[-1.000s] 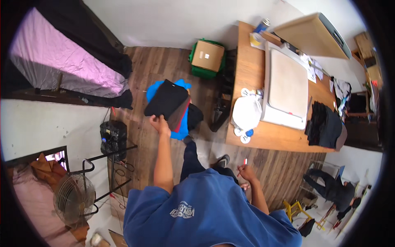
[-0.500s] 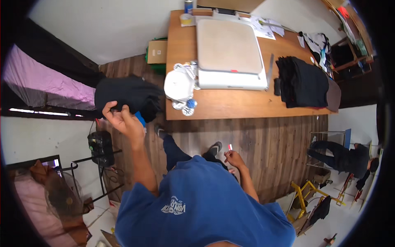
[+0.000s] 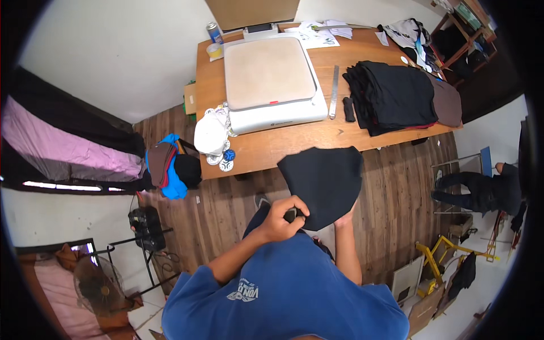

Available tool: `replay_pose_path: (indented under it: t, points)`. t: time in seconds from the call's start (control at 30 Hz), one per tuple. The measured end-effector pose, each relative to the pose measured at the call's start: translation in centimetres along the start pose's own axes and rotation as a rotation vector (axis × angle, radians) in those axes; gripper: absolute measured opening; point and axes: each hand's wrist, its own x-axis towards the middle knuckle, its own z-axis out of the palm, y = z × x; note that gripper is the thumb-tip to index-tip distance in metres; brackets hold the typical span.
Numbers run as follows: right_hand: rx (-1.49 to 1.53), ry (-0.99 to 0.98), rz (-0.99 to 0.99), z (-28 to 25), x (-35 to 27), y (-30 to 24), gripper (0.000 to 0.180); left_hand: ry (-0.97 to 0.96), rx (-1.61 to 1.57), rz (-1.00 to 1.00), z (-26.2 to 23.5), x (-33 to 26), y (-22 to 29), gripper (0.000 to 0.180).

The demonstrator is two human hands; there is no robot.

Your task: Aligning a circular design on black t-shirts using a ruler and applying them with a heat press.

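Note:
A black piece of folded cloth (image 3: 326,181) is held up before my body, just off the front edge of the wooden table (image 3: 266,150). My left hand (image 3: 287,218) pinches its lower left edge, thumb and fingers closed. At the lower right edge, my right hand (image 3: 345,216) supports the cloth from the side; most of its fingers are hidden behind the fabric. Beyond the cloth, on the table, stands a white press machine (image 3: 277,118) with a beige pad (image 3: 271,73) and a raised upper plate (image 3: 252,12).
Black folded cloths (image 3: 396,93) lie stacked on the table's right, beside a metal ruler (image 3: 334,90). White cloth (image 3: 211,133) and round stickers (image 3: 228,154) sit at its left corner. Blue, red and black cloths (image 3: 173,167) are at left. A person (image 3: 481,190) stands far right.
My left hand has brought the black cloth from the left pile to the middle. My right hand, which held a small red-and-white thing, now meets the cloth. The view has shifted.

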Motion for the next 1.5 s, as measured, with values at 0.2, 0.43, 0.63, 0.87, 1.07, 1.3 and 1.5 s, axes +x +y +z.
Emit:
replay_pose_path:
  t: [0.2,0.43,0.63,0.87,1.07,1.3,1.5]
  points:
    - [0.033,0.013,-0.102,0.5,1.2,-5.2,0.066,-0.3,-0.001,-0.26,-1.4,-1.5,-5.3,0.024]
    - [-0.282,-0.038,0.015,7.7,2.0,-4.9,0.054,0.022,0.206,-0.208,-5.4,3.3,-6.4,0.048]
    - [-0.658,-0.064,-0.031,12.1,2.1,-2.3,0.061,0.178,-0.067,-0.057,-7.6,9.6,-4.1,0.037]
    - [-0.558,-0.333,-0.255,11.6,1.5,-2.0,0.078,0.464,-0.146,0.027,-8.5,11.8,-3.9,0.028]
    - [-0.813,-0.53,-0.757,10.9,0.0,-3.2,0.038,0.265,-0.074,0.237,-8.2,9.2,-4.6,0.032]
    - [-0.68,-0.657,-0.782,8.7,-1.9,-4.9,0.021,0.083,-0.46,0.174,-7.7,7.3,-7.3,0.034]
    - [-0.829,-0.42,-0.83,7.6,-2.5,-6.0,0.026,0.181,-0.302,0.249,-5.2,7.3,-6.3,0.032]
